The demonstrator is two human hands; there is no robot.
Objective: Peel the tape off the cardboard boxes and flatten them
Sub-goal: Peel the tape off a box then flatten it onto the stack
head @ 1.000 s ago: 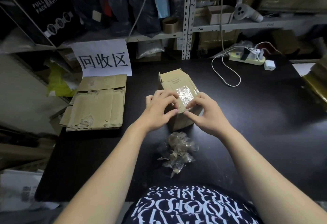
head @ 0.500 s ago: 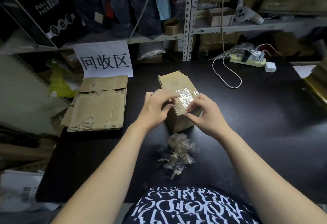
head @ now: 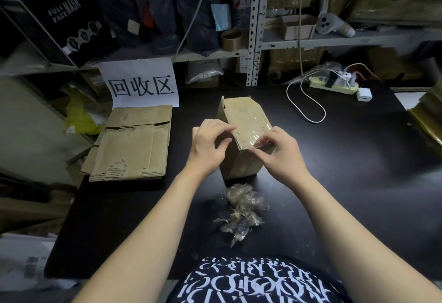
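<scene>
Both hands stay at the near top edge of the small brown cardboard box (head: 241, 116), which has hardly shifted in the last second.

The box stands mid-way across the black table (head: 346, 171), with a strip of clear glossy tape (head: 254, 131) across its top. A crumpled wad of peeled tape (head: 241, 209) lies just in front of it, and a stack of flattened brown cardboard (head: 134, 144) lies to the left under a white paper sign (head: 143, 84). Grey metal shelves (head: 334, 40) crowded with boxes and bags line the back wall, and a white cable (head: 308, 104) loops from a pale power strip (head: 334, 86). The left hand (head: 210, 147) grips the box's left upper edge with curled fingers. The right hand (head: 279, 154) pinches the tape at the near edge between thumb and forefinger.
</scene>
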